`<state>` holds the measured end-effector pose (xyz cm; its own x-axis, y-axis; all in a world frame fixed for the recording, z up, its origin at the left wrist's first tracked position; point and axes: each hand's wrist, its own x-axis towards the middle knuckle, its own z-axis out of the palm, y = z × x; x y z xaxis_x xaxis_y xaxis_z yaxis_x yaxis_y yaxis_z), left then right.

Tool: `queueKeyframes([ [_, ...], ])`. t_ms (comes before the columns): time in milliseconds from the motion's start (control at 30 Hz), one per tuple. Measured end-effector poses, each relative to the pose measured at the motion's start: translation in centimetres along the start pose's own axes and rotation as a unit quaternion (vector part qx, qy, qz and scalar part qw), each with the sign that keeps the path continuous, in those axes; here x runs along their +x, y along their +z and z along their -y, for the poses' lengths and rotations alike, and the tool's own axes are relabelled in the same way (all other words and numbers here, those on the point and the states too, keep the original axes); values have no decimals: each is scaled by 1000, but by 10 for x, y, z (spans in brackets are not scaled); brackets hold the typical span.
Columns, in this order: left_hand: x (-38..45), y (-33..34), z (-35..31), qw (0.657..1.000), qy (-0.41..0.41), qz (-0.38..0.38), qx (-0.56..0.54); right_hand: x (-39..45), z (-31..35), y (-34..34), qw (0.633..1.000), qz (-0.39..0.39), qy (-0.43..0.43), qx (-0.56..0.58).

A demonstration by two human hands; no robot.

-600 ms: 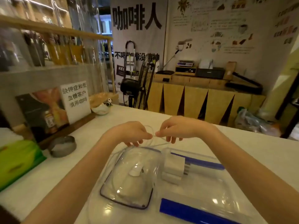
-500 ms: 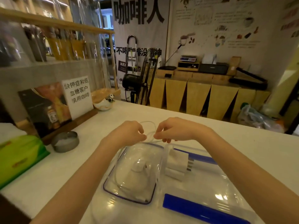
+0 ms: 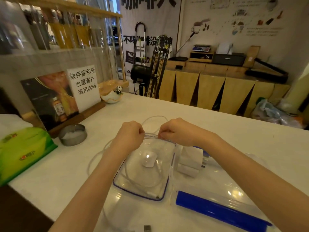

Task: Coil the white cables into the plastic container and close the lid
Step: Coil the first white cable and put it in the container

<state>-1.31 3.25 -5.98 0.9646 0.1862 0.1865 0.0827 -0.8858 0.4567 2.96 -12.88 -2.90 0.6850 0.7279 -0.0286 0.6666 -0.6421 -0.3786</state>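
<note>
Dim warm indoor light, glare on plastic container [image 3: 168, 166], blurred, bowed edges

Two bare forearms come in from the lower edge of the head view, one at each side; no sleeve, cuff or glove shows on either, and both arms are uncovered from the frame edge to the wrist; the left hand [image 3: 129, 133] carries no ring, watch or band that can be seen; the right hand [image 3: 176, 130] is likewise unadorned, with its wrist plain; the fingers [image 3: 163, 135] of both hands are slim, their tips curled under so the nails are hidden; the forearms are smooth and slender, widening toward the camera; no marks or tattoos can be made out.
</note>
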Motion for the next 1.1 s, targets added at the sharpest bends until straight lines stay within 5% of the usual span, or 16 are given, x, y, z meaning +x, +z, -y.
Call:
queueKeyframes([
  [167,-3,-30,-25,961,-1,-51,-273,-8,3,-8,985,-42,23,165],
  [400,2,-58,-66,756,-4,34,-654,-46,22,-23,935,-42,-7,352],
  [600,6,-50,-96,597,-37,83,-797,-60,28,-13,942,-209,-33,260],
  [667,6,-46,-101,621,-18,88,-779,-66,28,-16,924,-242,-42,293],
  [767,2,-42,-105,735,19,124,-667,-76,24,-29,870,-297,-47,392],
  [833,0,-42,-106,774,42,166,-610,-82,19,-40,828,-331,-41,451],
  [1000,-3,-44,-122,823,72,284,-487,-91,2,-59,735,-377,-28,563],
  [1100,-4,-39,-136,834,114,288,-457,-92,-12,-64,688,-395,-19,608],
])
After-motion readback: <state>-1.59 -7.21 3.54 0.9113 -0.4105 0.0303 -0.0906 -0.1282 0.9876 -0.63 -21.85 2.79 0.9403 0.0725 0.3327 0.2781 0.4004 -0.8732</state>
